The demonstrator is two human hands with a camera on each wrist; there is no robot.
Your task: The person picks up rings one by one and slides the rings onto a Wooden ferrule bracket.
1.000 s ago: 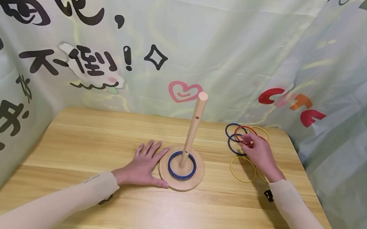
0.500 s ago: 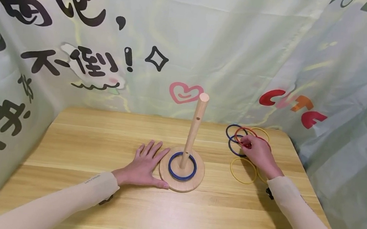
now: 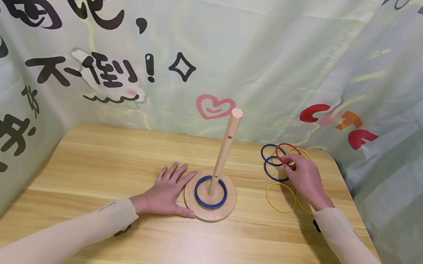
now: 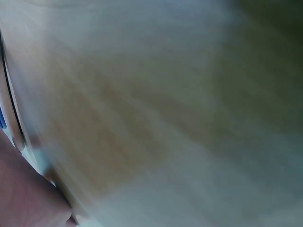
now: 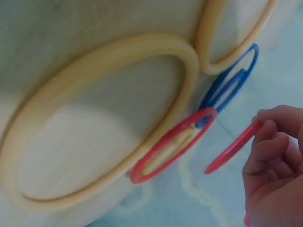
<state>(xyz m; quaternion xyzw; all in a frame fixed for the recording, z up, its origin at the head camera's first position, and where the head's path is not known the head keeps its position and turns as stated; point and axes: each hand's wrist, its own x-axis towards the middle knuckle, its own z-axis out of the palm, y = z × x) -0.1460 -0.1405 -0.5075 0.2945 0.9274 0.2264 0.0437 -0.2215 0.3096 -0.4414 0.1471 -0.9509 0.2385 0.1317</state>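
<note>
In the head view my right hand (image 3: 305,178) pinches a red ring (image 3: 289,144) between thumb and fingertips. The right wrist view shows this red ring (image 5: 232,149) raised off the table, while another red ring (image 5: 209,112) lies below, overlapping a yellow one. My left hand (image 3: 164,193) lies with fingers spread against the left edge of a round wooden base (image 3: 209,215). From that base rises a wooden post (image 3: 225,150), and blue rings (image 3: 195,191) lie around its foot. The left wrist view is mostly blurred, with part of the left hand (image 4: 28,194) at its corner.
Two overlapping blue rings (image 3: 265,166) lie left of my right hand. Yellow rings (image 3: 267,197) lie in front of it and behind it. A printed cloth (image 3: 262,69) hangs behind and beside the wooden table (image 3: 171,246).
The right hand has taken hold of a red ring among the pile and lifted it slightly up and to the right. My left hand stays at the base.
</note>
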